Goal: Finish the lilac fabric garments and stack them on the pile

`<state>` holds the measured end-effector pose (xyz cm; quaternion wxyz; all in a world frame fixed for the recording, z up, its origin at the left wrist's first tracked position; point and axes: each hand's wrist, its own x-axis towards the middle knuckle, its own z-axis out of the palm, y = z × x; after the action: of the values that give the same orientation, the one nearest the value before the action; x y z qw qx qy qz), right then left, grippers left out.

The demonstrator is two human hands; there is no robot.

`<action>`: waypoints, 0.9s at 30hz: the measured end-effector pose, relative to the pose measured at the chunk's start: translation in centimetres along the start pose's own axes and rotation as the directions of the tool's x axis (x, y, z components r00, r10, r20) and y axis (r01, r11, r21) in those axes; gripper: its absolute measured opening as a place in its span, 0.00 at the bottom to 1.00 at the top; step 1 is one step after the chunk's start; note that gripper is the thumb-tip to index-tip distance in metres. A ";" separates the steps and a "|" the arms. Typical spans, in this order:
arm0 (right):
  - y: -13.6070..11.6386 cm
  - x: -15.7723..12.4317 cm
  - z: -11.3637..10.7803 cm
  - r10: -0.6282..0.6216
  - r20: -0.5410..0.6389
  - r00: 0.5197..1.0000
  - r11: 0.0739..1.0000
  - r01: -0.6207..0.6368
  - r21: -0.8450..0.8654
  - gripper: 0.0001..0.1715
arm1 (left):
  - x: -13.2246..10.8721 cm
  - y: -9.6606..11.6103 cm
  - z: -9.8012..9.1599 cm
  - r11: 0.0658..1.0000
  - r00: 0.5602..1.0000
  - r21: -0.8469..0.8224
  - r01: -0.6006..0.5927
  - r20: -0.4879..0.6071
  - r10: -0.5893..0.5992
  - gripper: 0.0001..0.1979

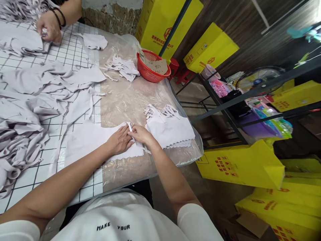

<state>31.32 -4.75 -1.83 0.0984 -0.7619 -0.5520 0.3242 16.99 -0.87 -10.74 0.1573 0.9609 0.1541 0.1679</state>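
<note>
A pale lilac-white fabric garment piece (pixel 85 140) lies spread on the table in front of me. My left hand (pixel 120 140) rests flat on it, fingers stretched toward its upper right edge. My right hand (pixel 140 134) pinches a narrow fabric strap (pixel 129 126) at that edge, close to my left fingertips. Just right of my right hand sits a stack of similar fabric pieces (pixel 170 130) with scalloped lower edges and straps bunched on top. A heap of loose fabric pieces (pixel 30 103) covers the table's left side.
Across the table, another person's hand (pixel 51 28) grips fabric. A red plastic basket (pixel 151 78) with cardboard in it stands at the table's far right edge. Small fabric piles (pixel 124 68) lie nearby. To the right are a metal rack (pixel 223 110) and yellow boxes (pixel 238 165).
</note>
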 end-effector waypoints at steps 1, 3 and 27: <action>-0.1 0.0 0.1 -0.017 0.010 1.000 1.000 0.017 -0.003 0.16 | 0.1 0.0 -0.1 1.000 1.000 0.007 -0.001 0.000 0.001 0.20; 0.2 -0.7 0.0 -0.058 0.057 0.997 0.997 0.055 0.056 0.14 | 0.2 0.1 -0.3 1.000 1.000 0.014 0.001 -0.003 0.000 0.22; 2.2 -5.1 -7.5 -0.238 -0.037 0.971 0.620 0.181 0.763 0.20 | 0.1 0.1 0.6 1.000 0.997 0.023 0.013 -0.075 -0.012 0.22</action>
<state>36.61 -8.65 4.82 0.4277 -0.5689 -0.4523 0.5375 17.33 -1.09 -11.20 0.1411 0.9548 0.1678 0.2008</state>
